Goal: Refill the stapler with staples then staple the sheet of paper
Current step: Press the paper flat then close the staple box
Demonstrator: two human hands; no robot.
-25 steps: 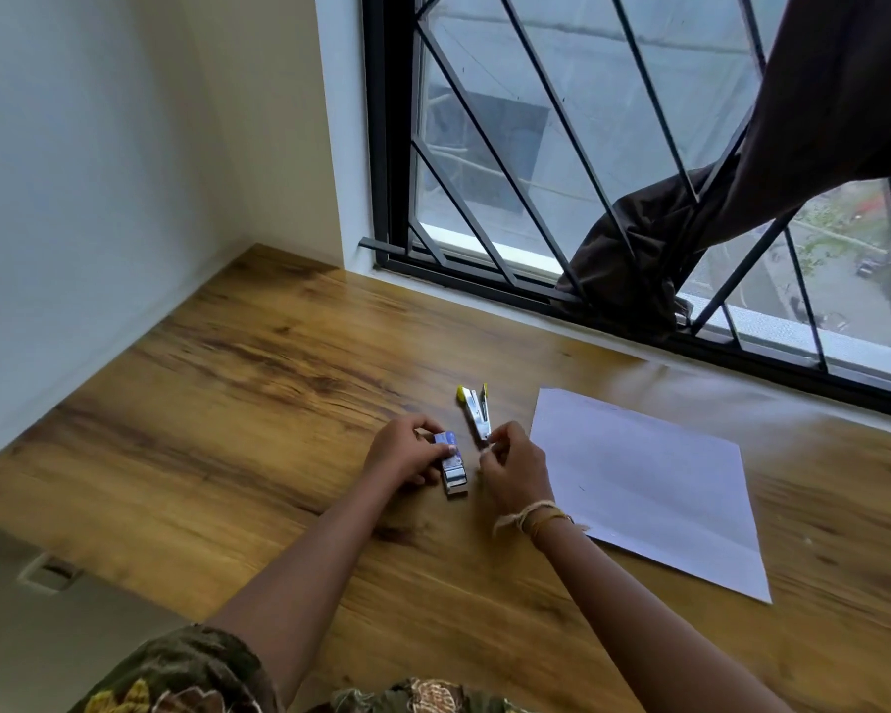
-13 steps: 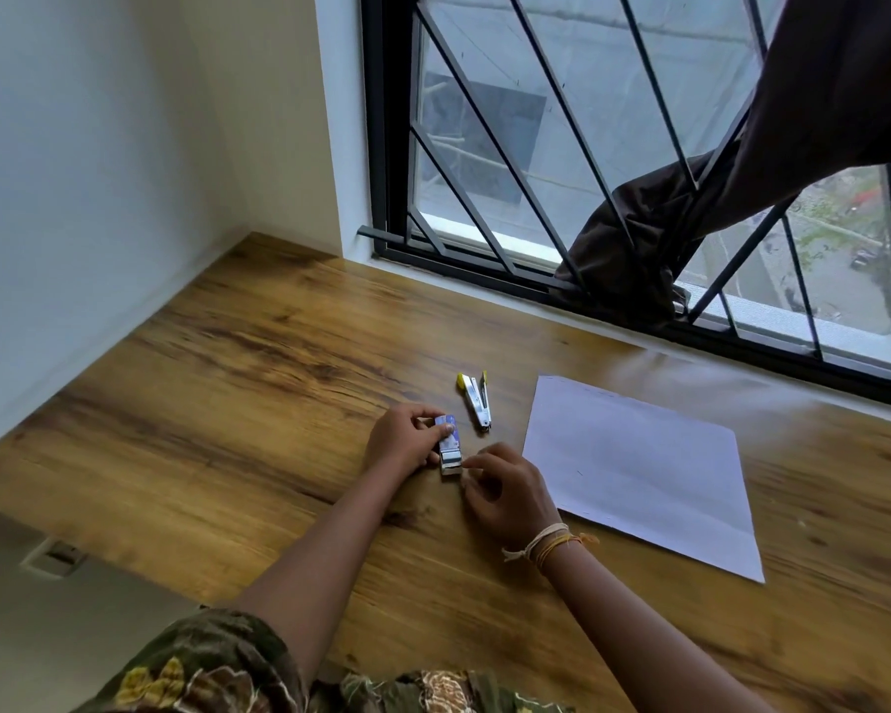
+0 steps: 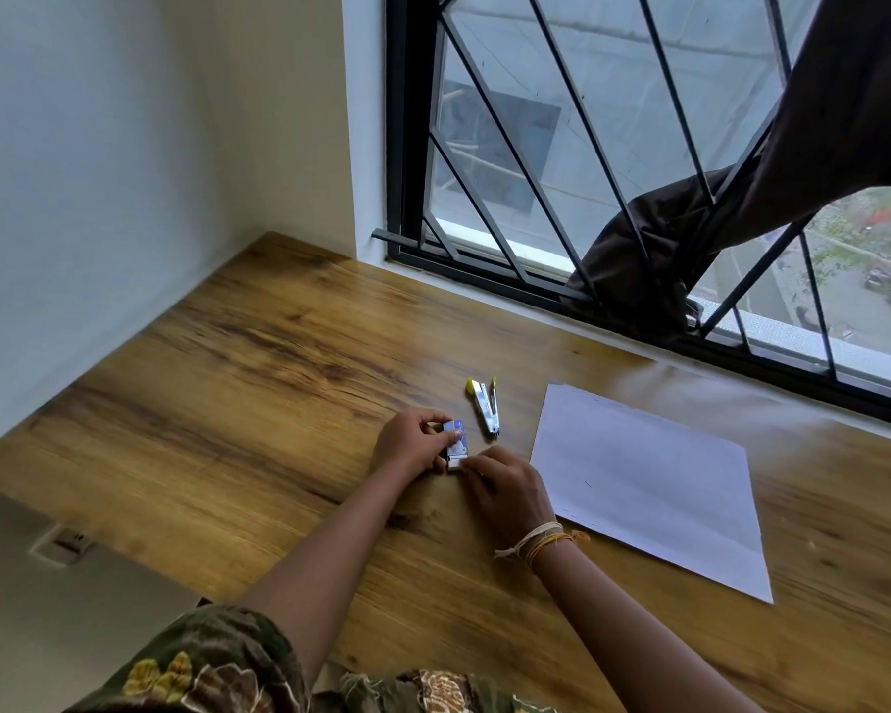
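Observation:
A small blue staple box lies on the wooden desk. My left hand grips its left side. The fingertips of my right hand pinch the near end of the box, where a white inner tray shows. Just beyond the box, untouched, a small stapler with a yellow end lies opened out in a narrow V. To the right, flat on the desk, is a white sheet of paper. No loose staples are visible.
A barred window runs along the desk's far edge, with a dark curtain bunched through the bars. A white wall borders the desk on the left. A wall socket sits below the desk's near left edge.
My right hand has come away from the stapler and down to the near end of the staple box. My left hand has stayed on the box.

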